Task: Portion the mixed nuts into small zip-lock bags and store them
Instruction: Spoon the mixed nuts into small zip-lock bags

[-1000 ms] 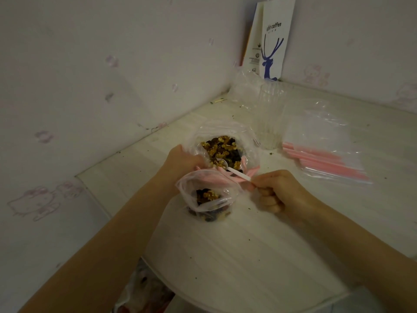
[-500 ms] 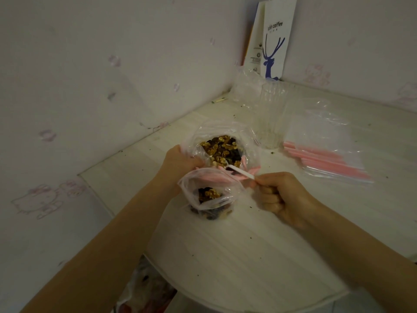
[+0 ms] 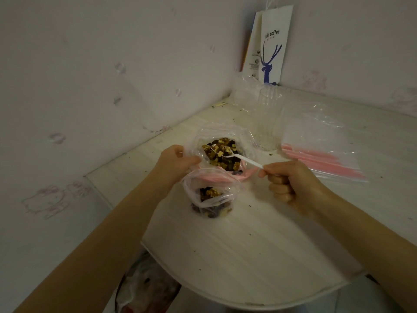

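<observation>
Head view is cutting off both arms, and something blurry (image 3: 146, 288) is hiding under the pale table (image 3: 248, 256). The small bag (image 3: 209, 195) is sitting open on it, holding a few dark and golden nuts. The left hand (image 3: 173, 161) is pinching its rim. The right hand (image 3: 291, 184) is curling round a white spoon (image 3: 241, 157), which is resting on the nuts in the big bag (image 3: 225, 132). Empty bags (image 3: 322, 163) are lying farther right.

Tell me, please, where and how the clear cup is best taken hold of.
Probably round its side wall, about mid-height, coming from the right. The cup stands upright, the nut bag crowds its left, and only flat empty bags lie on its right.
</observation>
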